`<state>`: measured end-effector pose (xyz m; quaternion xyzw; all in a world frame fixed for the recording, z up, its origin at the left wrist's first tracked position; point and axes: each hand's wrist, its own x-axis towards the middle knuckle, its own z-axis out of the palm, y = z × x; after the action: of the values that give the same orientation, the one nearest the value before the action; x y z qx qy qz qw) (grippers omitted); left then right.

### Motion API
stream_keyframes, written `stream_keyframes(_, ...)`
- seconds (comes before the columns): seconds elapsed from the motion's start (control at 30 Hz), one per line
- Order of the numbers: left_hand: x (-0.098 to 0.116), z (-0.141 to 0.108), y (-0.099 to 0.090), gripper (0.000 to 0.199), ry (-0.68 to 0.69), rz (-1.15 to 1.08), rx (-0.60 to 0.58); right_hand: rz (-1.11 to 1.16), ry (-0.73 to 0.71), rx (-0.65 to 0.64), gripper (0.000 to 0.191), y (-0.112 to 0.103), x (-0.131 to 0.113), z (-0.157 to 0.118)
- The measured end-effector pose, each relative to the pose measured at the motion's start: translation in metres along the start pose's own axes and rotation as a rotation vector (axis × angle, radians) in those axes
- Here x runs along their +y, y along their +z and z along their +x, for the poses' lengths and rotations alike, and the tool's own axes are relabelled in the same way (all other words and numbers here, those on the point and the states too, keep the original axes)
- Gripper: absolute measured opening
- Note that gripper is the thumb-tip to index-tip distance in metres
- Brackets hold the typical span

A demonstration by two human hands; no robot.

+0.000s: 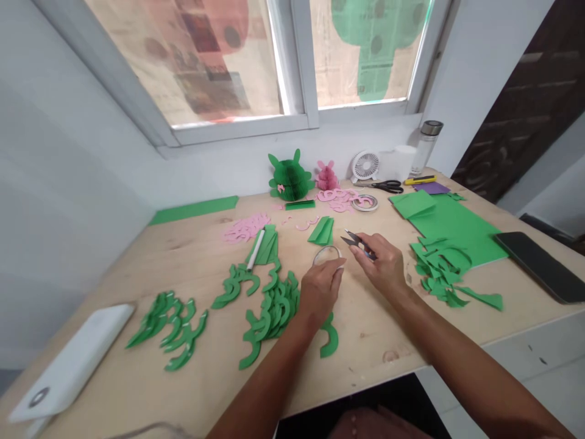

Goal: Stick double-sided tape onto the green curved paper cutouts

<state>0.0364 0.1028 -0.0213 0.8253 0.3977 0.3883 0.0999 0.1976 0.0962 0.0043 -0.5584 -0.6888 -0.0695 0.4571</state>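
Observation:
My left hand (321,288) is closed around a thin roll of tape (327,247), held just above the table. In my right hand (381,263) is a pair of small thread snips (354,239), its two blades apart and pointing left toward the tape. A heap of curved green paper pieces (276,308) lies left of my left forearm, and one more green curve (329,339) sits partly hidden beside my wrist. Folded green paper (322,230) rests just beyond the tape. Near my right wrist lie green paper scraps (441,268).
A green paper honeycomb figure (291,180) and a pink one (326,177) stand at the back, near a small fan (365,166) and black scissors (386,186). A phone (542,265) lies right, a white device (75,360) left. A white pen (256,250) rests on folded green paper.

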Motion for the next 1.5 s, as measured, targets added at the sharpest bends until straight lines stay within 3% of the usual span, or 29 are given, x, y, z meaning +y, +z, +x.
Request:
stream_keyframes(0.33,0.010,0.015,0.010,0.026,0.177,0.326,-0.180,-0.059,-0.025,0.044,0.032,-0.002,0.006,-0.001)
stream_keyframes(0.5,0.013,0.024,0.021,0.024,0.230,0.385,-0.270,-0.094,-0.045,0.073,0.032,-0.003,0.007,-0.001)
stream_keyframes(0.83,0.016,0.039,0.052,0.024,0.229,0.331,-0.250,-0.115,-0.057,0.071,0.030,-0.005,0.013,0.001)
stream_keyframes(0.97,0.023,0.024,0.033,0.023,0.197,0.242,-0.246,-0.115,-0.065,0.075,0.029,-0.004,0.015,0.002)
stream_keyframes(1.13,0.028,-0.013,-0.016,0.020,0.074,0.024,-0.196,-0.101,-0.076,0.035,0.031,0.000,0.013,0.000)
stream_keyframes(1.3,0.029,-0.060,-0.056,0.017,-0.231,-0.065,0.003,-0.073,-0.098,-0.008,0.030,0.003,0.007,-0.004)
stream_keyframes(1.4,0.029,-0.084,-0.070,0.017,-0.373,-0.093,0.051,-0.062,-0.142,-0.063,0.030,0.007,0.001,-0.008)
stream_keyframes(1.5,0.026,-0.101,-0.079,0.017,-0.458,-0.095,0.178,-0.031,-0.197,-0.129,0.029,0.012,-0.003,-0.014)
